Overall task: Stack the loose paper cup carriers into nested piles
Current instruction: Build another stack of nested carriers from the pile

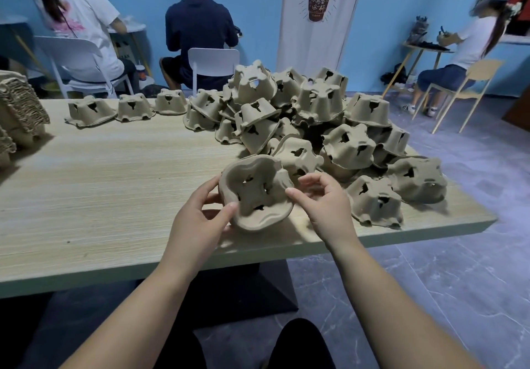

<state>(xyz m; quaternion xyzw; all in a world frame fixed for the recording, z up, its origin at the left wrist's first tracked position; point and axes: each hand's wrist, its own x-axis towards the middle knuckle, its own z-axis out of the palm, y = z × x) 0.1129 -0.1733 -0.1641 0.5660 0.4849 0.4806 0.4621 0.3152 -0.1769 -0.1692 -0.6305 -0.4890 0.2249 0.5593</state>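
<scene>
I hold one brown pulp cup carrier (255,194) above the table's near edge, tilted so its hollow side faces me. My left hand (200,219) grips its left rim, thumb on the lower edge. My right hand (324,199) pinches its right rim with thumb and fingers. Just behind it a big loose heap of carriers (315,122) lies jumbled, most upside down. Three single carriers (126,109) sit in a row at the far edge. Nested piles (20,110) stand at the far left.
The light wooden table (100,185) ends close to my knees, with its right edge near a lone carrier (415,179). Three people sit on chairs at small tables beyond, backs turned. A white chair (213,62) stands right behind the table.
</scene>
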